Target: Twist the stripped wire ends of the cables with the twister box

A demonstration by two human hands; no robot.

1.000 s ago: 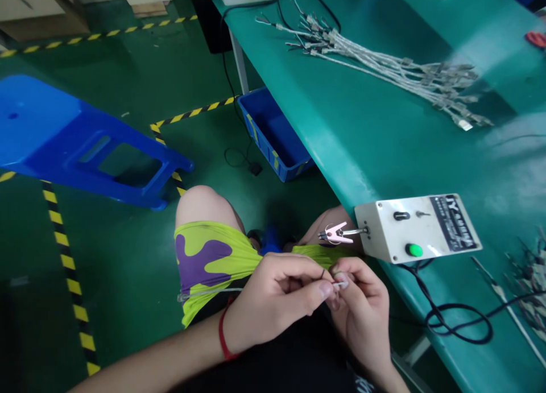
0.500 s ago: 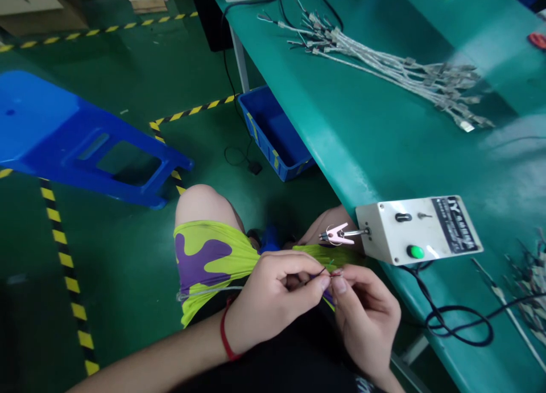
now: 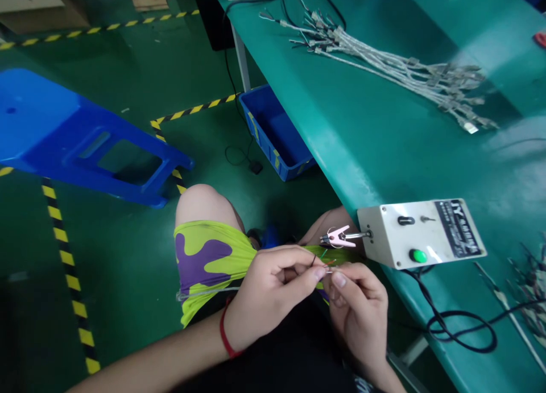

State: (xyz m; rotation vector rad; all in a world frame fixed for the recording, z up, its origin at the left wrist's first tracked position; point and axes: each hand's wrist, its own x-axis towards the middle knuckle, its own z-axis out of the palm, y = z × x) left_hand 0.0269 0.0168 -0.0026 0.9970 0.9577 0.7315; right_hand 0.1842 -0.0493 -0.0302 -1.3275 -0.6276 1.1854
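Note:
Over my lap, my left hand (image 3: 273, 296) is closed in a pinch around a thin pale cable (image 3: 209, 292), whose other part trails out to the left across the shorts. Fine coloured wires, black, green, orange-red and white, fan out from the cable at the left fingertips; the green wire (image 3: 324, 253) points up. Thumb and forefinger of my right hand (image 3: 360, 302) pinch the white wire (image 3: 330, 272) right beside the left thumb. Just above both hands, a pink clip (image 3: 340, 236) sticks out from a white control box (image 3: 420, 234) with a green button.
A bundle of white cables (image 3: 392, 63) lies on the green table (image 3: 384, 154), with more cables (image 3: 531, 296) at the right edge. A black cord (image 3: 463, 327) loops below the box. A blue bin (image 3: 277, 134) and blue stool (image 3: 81, 137) stand on the floor.
My right hand has shifted slightly left and up, still pinching. The wires at the fingertips are now spread wider, with orange and white ones showing.

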